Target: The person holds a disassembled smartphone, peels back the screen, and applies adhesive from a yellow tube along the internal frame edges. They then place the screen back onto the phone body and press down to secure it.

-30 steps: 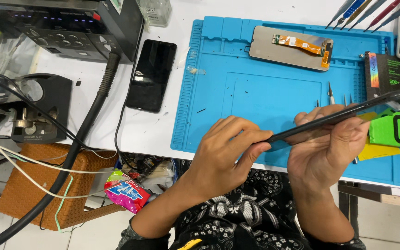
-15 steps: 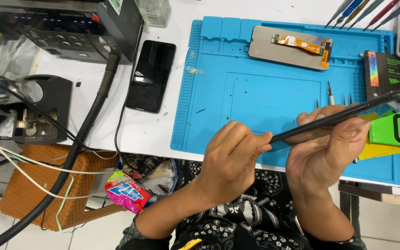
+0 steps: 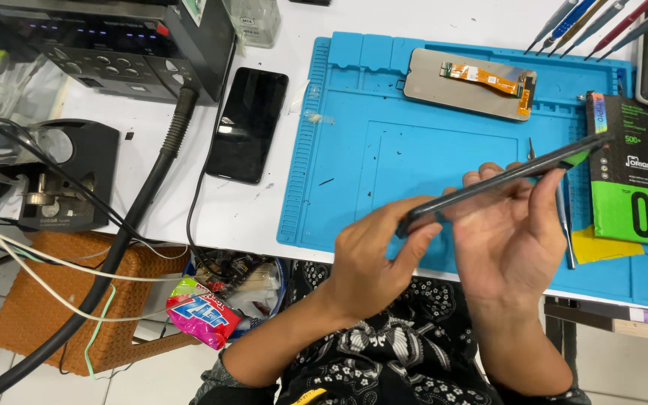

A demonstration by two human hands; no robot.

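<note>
Head view: both hands grip thin dark slab-shaped phone (image 3: 504, 180) edge-on above blue silicone mat (image 3: 354, 187); left hand (image 3: 373, 262) pinches lower end, right hand (image 3: 515, 229) cradles middle. Grey detached screen panel (image 3: 470, 84) lies apart on mat; refit looks pending.

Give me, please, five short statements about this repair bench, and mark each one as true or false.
1. Both hands hold one dark phone edge-on above the blue mat. True: the left hand grips its near end and the right hand supports it from below.
2. A second black phone lies on the blue mat. False: it lies on the white table, left of the mat.
3. A grey display panel with an orange flex strip lies at the far part of the mat. True.
4. The green and black package lies left of the held phone. False: it lies at the mat's right side.
5. The woven stool stands on the table. False: it stands on the floor below.
</note>
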